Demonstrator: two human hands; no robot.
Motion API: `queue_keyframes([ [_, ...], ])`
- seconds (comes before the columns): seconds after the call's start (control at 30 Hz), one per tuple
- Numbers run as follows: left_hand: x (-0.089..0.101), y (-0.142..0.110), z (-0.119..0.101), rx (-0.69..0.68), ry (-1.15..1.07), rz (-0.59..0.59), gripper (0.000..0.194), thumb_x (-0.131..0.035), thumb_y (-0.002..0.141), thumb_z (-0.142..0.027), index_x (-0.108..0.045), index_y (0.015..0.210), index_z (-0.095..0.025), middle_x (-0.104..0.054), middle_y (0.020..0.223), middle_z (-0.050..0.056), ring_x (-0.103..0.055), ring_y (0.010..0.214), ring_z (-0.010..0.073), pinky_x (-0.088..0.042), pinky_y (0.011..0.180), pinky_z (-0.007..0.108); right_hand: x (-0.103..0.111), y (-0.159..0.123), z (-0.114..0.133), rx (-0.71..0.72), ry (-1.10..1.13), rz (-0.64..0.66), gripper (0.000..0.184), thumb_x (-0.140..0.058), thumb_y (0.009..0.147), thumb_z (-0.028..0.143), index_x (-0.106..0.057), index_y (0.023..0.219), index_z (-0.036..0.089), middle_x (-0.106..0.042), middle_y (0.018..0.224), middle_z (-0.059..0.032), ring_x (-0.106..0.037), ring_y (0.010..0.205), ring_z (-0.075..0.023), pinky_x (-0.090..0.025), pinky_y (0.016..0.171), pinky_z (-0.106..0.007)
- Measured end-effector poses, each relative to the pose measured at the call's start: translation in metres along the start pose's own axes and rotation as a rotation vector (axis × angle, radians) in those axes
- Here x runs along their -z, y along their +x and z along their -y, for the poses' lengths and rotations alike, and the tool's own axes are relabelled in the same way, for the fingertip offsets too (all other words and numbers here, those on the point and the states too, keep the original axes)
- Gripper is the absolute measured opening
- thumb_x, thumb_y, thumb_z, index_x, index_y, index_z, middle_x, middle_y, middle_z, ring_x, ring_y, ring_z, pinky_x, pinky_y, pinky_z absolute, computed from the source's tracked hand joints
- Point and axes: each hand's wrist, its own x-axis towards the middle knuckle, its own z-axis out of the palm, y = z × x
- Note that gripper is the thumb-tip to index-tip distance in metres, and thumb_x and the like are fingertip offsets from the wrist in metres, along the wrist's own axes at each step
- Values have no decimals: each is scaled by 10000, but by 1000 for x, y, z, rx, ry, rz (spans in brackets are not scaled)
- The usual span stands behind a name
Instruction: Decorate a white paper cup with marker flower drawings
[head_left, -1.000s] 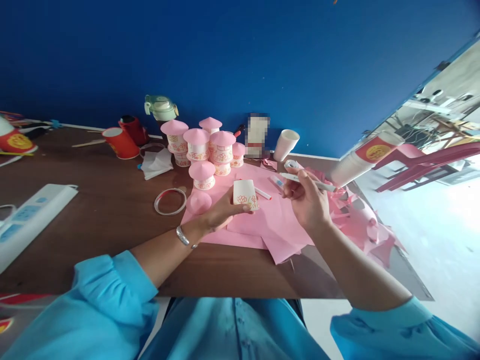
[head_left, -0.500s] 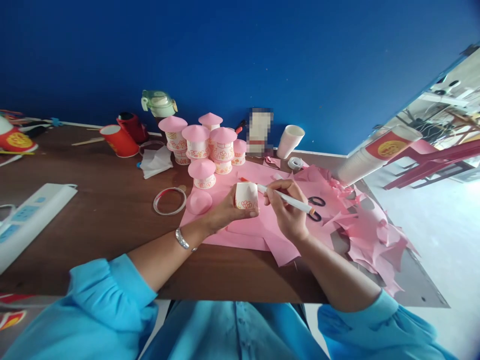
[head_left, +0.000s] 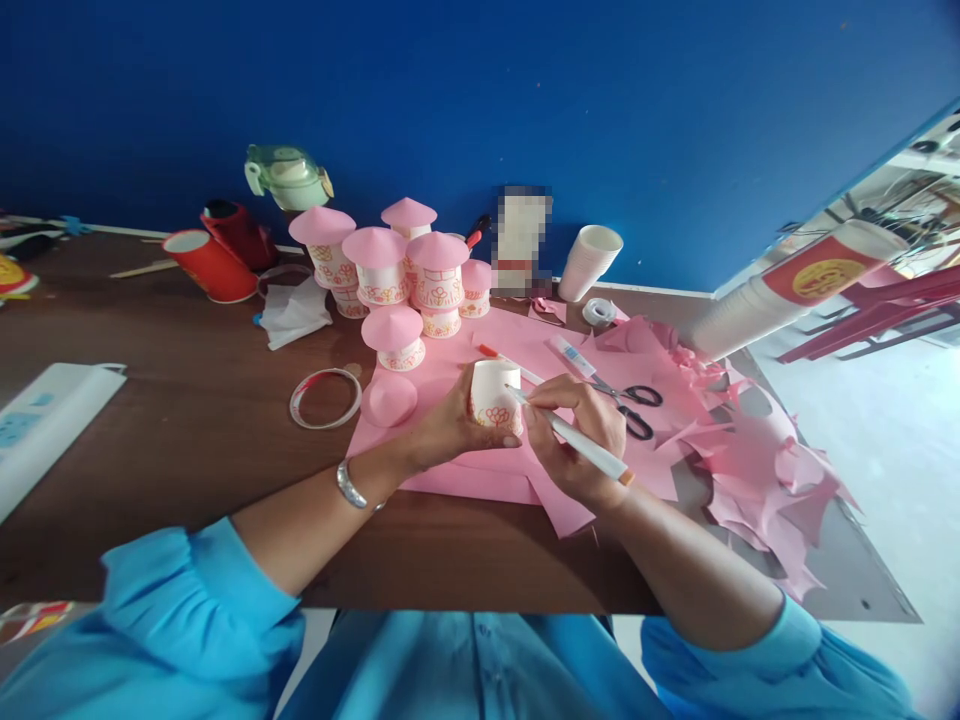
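My left hand (head_left: 450, 420) is closed around a small white paper cup (head_left: 495, 393) with red flowers drawn along its lower part. Pinched in my right hand (head_left: 577, 435) is a white marker (head_left: 585, 444) with an orange end, its tip at the cup's right side. Beyond the hands stand several little paper towers (head_left: 437, 280) with pink cone roofs and red drawings. One loose pink cone (head_left: 390, 400) lies left of the cup. Under the hands is pink paper (head_left: 450, 480). Another marker (head_left: 510, 362) with a red end lies behind the cup.
Black-handled scissors (head_left: 634, 408), a glue stick (head_left: 573, 356) and pink scraps (head_left: 750, 460) lie to the right. A tape roll (head_left: 325, 399), red cup (head_left: 210, 266) and power strip (head_left: 52, 420) are on the left. White cups (head_left: 591, 262) and a long cup stack (head_left: 795, 285) stand farther back.
My right hand has come left and down with the marker, bringing its tip to the cup. My left hand has turned the cup slightly. The scissors have come into sight.
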Motion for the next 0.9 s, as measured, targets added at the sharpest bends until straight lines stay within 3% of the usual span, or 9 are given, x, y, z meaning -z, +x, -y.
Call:
queue_keyframes([
  [0.17,0,-2,-2,46,-20,2,913,-975,669,-457,-494,1422,-274,-633,1243,83,-626,1162,294,-565,948,453,3,0,0,-3,-4,-11,105,-639,972,150,-604,983,248,-700,778,27,-701,669,-137,-558,614,-265],
  [0.37,-1,-3,0,159,-96,-33,843,-965,690,-404,-507,1384,-268,-650,1240,93,-640,1142,298,-556,961,503,-1,-3,-6,-171,168,-49,84,-612,1039,229,-661,1085,279,-752,959,-16,-745,821,-186,-605,724,-349],
  [0.5,-1,0,0,109,-176,3,735,-958,707,-373,-572,1324,-266,-675,1225,75,-641,1199,308,-526,1024,505,-7,-3,-12,-130,111,-18,134,-618,1030,202,-689,1093,297,-759,1003,-37,-739,935,-221,-619,840,-409],
  [0.73,1,-1,-3,52,-340,131,835,-940,732,-287,-520,1454,-300,-643,1455,108,-551,1434,361,-432,1195,575,-11,-6,-26,-79,-14,39,211,-577,1038,213,-685,1195,301,-749,1079,-67,-724,1019,-247,-627,869,-441],
  [0.9,4,0,1,2,-266,50,747,-918,775,-314,-540,1418,-277,-642,1441,107,-579,1392,338,-463,1171,542,-14,-9,-35,-90,-12,21,242,-561,1047,215,-662,1252,297,-731,1132,-67,-710,1067,-244,-619,921,-443],
])
